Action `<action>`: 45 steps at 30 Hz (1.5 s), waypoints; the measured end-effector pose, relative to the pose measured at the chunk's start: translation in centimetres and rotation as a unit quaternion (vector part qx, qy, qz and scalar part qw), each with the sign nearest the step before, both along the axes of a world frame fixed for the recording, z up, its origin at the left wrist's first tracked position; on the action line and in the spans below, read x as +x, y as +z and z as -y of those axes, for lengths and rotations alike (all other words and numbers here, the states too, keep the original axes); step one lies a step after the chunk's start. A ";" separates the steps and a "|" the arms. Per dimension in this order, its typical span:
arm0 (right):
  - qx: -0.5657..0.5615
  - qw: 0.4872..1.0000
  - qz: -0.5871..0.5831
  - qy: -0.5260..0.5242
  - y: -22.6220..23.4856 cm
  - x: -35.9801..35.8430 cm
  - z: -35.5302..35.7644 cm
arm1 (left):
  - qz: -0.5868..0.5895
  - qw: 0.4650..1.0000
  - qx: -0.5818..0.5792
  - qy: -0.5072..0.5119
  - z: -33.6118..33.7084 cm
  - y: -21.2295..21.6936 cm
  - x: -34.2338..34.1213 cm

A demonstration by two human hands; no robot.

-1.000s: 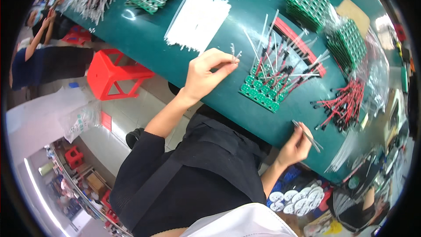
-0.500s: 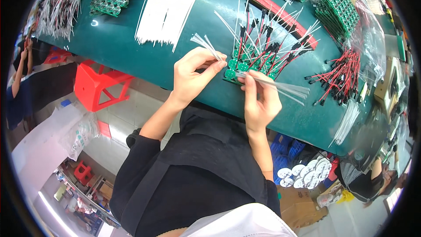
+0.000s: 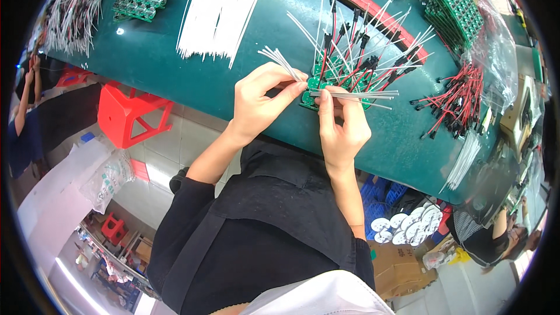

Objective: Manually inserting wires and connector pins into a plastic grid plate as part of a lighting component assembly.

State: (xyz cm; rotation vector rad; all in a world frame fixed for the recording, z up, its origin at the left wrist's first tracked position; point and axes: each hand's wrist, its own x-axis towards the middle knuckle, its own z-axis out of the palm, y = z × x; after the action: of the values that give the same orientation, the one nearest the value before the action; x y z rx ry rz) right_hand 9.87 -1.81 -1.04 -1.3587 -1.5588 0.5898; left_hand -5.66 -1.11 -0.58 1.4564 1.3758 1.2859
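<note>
Two hands work at the counter edge: left hand pinching white wires, right hand gripping more over the green circuit board; crowded leads risk snagging.

The right hand, down at the table's near edge a second ago, is now up at the green circuit board beside the left hand. Both hands now pinch thin white wires together over the board, fingertips nearly touching.
</note>
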 end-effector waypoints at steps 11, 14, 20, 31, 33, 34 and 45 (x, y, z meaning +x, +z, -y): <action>0.058 0.993 0.101 0.033 0.6 -0.2 -0.6 | -0.053 0.997 0.051 -0.005 -0.3 -0.3 0.2; 0.061 0.993 0.098 0.021 0.7 -0.1 -0.3 | -0.110 0.990 0.091 -0.016 -0.4 -0.5 0.1; -0.006 0.997 0.060 -0.037 0.5 1.3 0.4 | -0.140 0.988 0.062 -0.017 0.0 -0.1 0.5; 0.033 0.997 0.064 -0.024 0.1 1.2 0.0 | -0.085 0.993 0.082 -0.013 -0.1 0.5 1.2; 0.040 0.996 0.070 -0.022 0.2 1.1 -0.1 | -0.075 0.994 0.080 -0.014 0.0 0.5 1.5; 0.038 0.996 0.075 -0.019 0.3 1.1 -0.1 | -0.080 0.994 0.076 -0.013 0.1 0.5 1.6; 0.034 0.996 0.075 -0.024 0.2 1.1 0.0 | -0.113 0.989 0.097 -0.017 0.2 -0.3 1.8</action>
State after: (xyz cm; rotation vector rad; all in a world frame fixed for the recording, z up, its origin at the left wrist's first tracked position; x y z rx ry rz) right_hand 10.96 -1.78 -0.80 -1.4101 -1.6456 0.4097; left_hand -3.91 -1.29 -0.90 1.7966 1.3939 1.2927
